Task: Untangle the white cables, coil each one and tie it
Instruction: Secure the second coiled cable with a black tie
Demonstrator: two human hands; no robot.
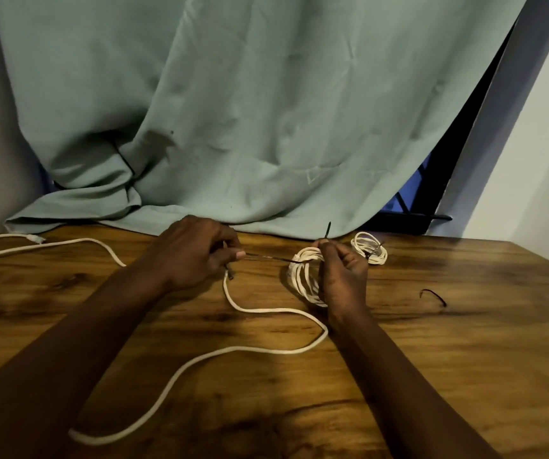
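From the head camera, the left hand (197, 253) pinches the tail of a black tie (266, 257) between thumb and fingers (238, 255) and holds it taut. The tie runs to a white coil (303, 276), which the right hand (342, 273) grips upright with its fingers curled round the loops. A tied coil (369, 248) lies just beyond those fingers, and a loose cable (260, 349) trails across the tabletop (465, 359) below them.

The cable looks light, limp and springy. It is best gripped across all the loops beside the tie, or they may splay. The right fingers hide the tie's lock, and the left forearm covers part of the loose cable.
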